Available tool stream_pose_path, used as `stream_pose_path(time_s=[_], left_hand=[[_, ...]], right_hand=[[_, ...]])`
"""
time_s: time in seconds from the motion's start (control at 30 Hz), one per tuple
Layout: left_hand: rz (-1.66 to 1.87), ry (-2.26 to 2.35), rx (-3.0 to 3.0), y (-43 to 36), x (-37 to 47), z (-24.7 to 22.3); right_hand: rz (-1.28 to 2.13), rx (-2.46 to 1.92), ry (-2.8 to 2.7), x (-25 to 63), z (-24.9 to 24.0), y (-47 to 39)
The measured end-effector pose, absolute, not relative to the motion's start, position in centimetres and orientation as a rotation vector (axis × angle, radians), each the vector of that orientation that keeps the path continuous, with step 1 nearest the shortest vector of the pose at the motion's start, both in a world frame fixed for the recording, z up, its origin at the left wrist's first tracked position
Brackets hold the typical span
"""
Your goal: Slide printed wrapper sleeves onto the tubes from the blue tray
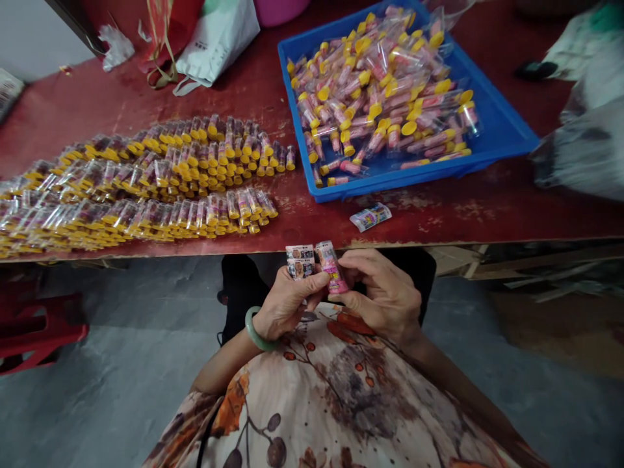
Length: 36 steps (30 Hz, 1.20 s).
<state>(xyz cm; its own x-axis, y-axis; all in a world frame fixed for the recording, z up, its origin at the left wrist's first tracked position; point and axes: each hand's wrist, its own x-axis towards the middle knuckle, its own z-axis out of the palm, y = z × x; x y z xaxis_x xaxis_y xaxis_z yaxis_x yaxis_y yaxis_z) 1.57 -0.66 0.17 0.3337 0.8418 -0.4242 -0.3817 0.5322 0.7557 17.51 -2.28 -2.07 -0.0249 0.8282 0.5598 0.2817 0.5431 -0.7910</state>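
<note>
In front of my lap, above the floral clothing, both hands meet just short of the table edge. My left hand (292, 296), with a green bangle at the wrist, is closed on several small printed labels (300, 253). Its thumb also presses the side of a small pink tube with a printed wrap (331, 268). My right hand (385, 296) pinches that tube from the right, between thumb and fingers. Beyond the hands, a small stack of printed labels (370, 217) lies on the table near its edge.
A blue tray (502, 140) holds a heap of clear tubes with yellow caps. Rows of stacked yellow-capped tubes (160, 175) cover the table's left. Bags (219, 42) stand behind; clear plastic (585, 149) lies right. A red stool (43, 331) is at lower left.
</note>
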Motion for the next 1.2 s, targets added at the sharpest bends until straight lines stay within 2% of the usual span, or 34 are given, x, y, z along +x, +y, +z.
stream_pose_path(time_s=[0.43,1.03,1.2], left_hand=[[0.888,0.941,0.606,-0.5,1.5,0.5],[0.941,0.979,0.545,-0.8,1.9,0.1],[0.938,1.007,0.559,-0.6,2.0,0.5]], right_hand=[[0.263,-0.972,-1.539,16.4,-2.1,-2.6],[0.164,-1.056,-1.472,15.2,-2.7,-3.1],[-0.028,-1.116,-1.523,15.0,-2.7,-3.4]])
